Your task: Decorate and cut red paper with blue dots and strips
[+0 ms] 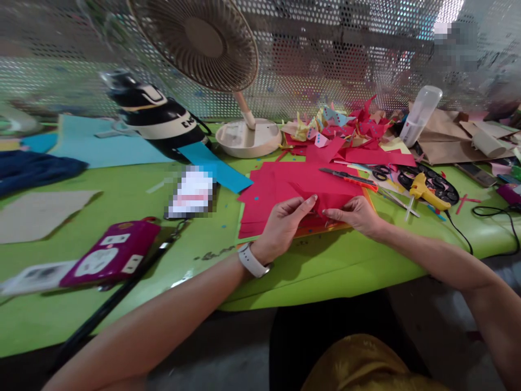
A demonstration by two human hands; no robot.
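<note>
Both hands pinch a small folded piece of red paper (323, 203) above a stack of red paper sheets (264, 187). My left hand (285, 220), with a white watch on the wrist, grips its left side between thumb and fingers. From the right, my right hand (356, 214) holds the other side, thumb and forefinger pressed together. The folded piece blends with the red sheets beneath, so its exact outline is hard to see. A box cutter (348, 178) with an orange-red handle lies on the stack just beyond my right hand.
Beyond the stack are a heap of paper scraps (350, 125), black scissors (380, 172) and a yellow glue gun (427, 191) on a black tray. A fan (248, 138) and a black-and-white bottle (163, 119) stand at the back. A purple pouch (116, 252) lies left.
</note>
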